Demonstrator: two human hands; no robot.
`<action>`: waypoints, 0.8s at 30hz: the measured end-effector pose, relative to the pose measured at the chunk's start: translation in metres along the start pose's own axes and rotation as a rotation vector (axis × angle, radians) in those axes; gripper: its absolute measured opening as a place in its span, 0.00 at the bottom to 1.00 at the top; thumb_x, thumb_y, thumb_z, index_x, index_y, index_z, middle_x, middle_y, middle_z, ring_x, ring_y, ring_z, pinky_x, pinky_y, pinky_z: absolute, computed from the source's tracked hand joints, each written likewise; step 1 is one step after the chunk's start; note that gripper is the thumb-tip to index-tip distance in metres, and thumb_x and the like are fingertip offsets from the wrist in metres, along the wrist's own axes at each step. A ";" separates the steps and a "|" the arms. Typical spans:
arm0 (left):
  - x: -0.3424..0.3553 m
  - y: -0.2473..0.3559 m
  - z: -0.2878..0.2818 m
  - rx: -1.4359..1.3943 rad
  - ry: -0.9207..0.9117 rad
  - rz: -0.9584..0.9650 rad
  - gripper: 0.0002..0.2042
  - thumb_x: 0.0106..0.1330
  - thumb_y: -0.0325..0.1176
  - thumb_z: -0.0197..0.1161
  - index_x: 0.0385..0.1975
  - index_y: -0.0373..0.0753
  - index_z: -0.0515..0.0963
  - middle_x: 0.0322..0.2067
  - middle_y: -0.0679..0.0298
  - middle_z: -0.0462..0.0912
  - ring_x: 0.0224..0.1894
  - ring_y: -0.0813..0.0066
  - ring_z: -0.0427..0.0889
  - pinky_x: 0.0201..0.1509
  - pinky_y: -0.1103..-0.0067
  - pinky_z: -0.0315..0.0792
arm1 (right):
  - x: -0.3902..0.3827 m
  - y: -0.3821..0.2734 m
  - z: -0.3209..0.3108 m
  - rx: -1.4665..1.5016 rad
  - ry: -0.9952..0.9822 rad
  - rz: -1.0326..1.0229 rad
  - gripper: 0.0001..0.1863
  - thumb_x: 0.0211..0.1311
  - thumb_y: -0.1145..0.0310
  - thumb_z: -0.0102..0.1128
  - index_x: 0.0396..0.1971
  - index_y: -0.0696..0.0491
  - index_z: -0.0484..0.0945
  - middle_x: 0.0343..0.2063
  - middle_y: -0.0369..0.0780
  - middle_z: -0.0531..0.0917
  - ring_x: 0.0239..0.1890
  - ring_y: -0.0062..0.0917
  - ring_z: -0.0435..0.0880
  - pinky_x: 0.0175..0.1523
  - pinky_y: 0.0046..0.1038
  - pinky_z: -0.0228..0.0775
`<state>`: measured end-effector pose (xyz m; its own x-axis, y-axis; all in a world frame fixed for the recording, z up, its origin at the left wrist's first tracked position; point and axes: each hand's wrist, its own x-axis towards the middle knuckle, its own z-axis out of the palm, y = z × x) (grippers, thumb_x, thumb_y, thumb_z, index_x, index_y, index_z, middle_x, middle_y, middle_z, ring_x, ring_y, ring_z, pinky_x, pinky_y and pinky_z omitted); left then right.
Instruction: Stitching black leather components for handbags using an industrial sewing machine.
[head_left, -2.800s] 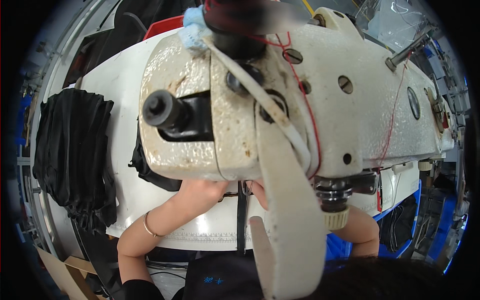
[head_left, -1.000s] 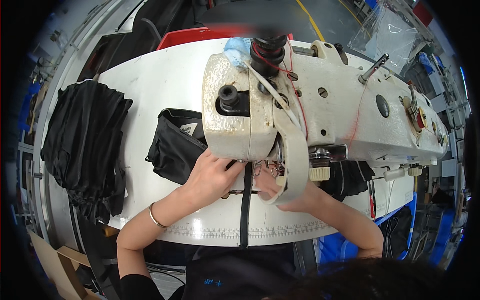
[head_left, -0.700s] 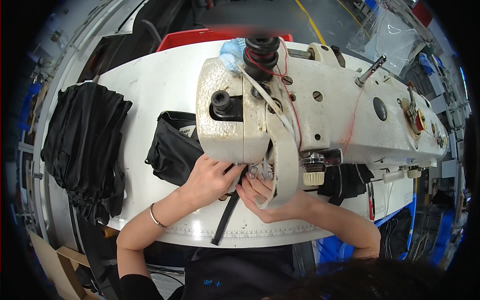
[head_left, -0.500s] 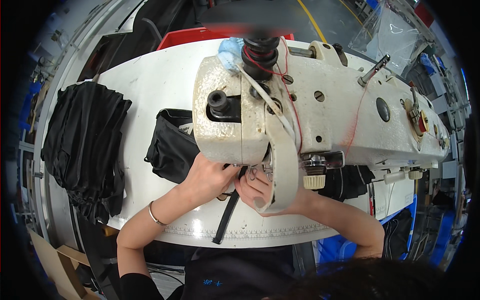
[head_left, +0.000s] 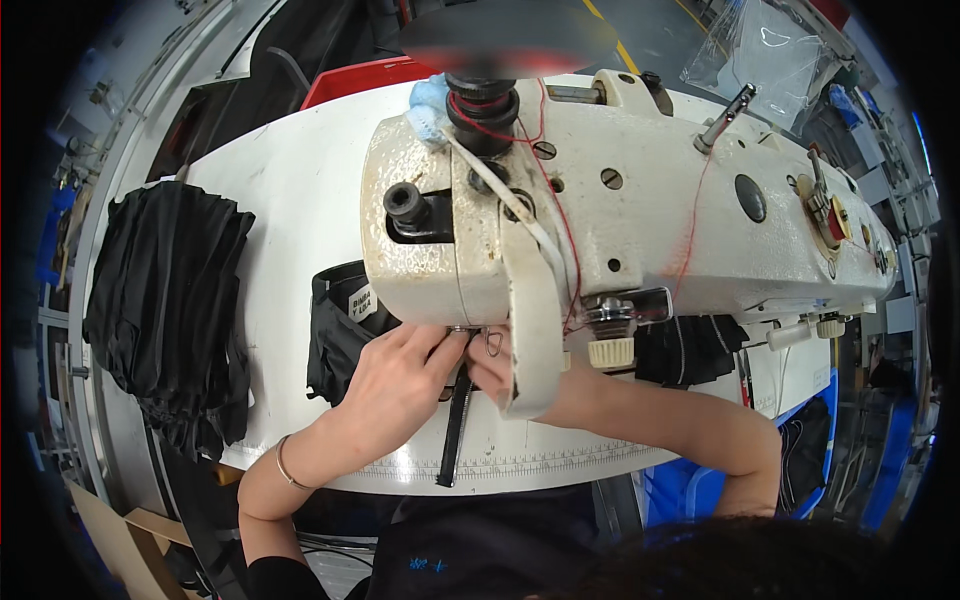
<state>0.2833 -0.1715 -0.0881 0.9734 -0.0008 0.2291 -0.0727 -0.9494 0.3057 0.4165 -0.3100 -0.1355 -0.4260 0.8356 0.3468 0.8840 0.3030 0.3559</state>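
Note:
A white sewing machine (head_left: 420, 270) stands over the table, and both of my hands work under its head. My left hand (head_left: 395, 375) is closed, its fingertips pinching the top of a narrow black strip (head_left: 456, 430) by the needle area. My right hand (head_left: 488, 372) is closed at the other side of the same strip, partly hidden behind the machine's white curved lever (head_left: 535, 340). The strip hangs toward me across the table's front edge scale. Behind my left hand lies a black fabric pouch (head_left: 335, 345) with a white label, partly covered by the machine.
A tall stack of black fabric pieces (head_left: 165, 300) lies at the left. More black pieces (head_left: 690, 350) sit right of my right forearm. Red thread (head_left: 570, 230) runs down the machine. Blue bins (head_left: 685, 490) stand below the table at right, a cardboard box (head_left: 115, 530) at lower left.
The view has shifted, so the machine appears further left. The strip's lower end now hangs straighter. The pouch sits differently and shows more of its label. Both hands stay at the strip.

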 end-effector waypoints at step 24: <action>-0.022 -0.011 0.042 0.002 0.104 0.259 0.15 0.44 0.26 0.59 0.34 0.32 0.80 0.38 0.59 0.77 0.41 0.65 0.75 0.42 0.72 0.73 | -0.038 -0.028 -0.003 0.595 0.104 0.331 0.05 0.50 0.70 0.59 0.25 0.56 0.75 0.23 0.38 0.73 0.28 0.29 0.74 0.28 0.30 0.67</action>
<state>0.2720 -0.1740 -0.1350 0.8947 -0.2115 0.3935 -0.3159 -0.9223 0.2225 0.4075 -0.3520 -0.1561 -0.1054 0.8884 0.4467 0.9133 0.2642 -0.3099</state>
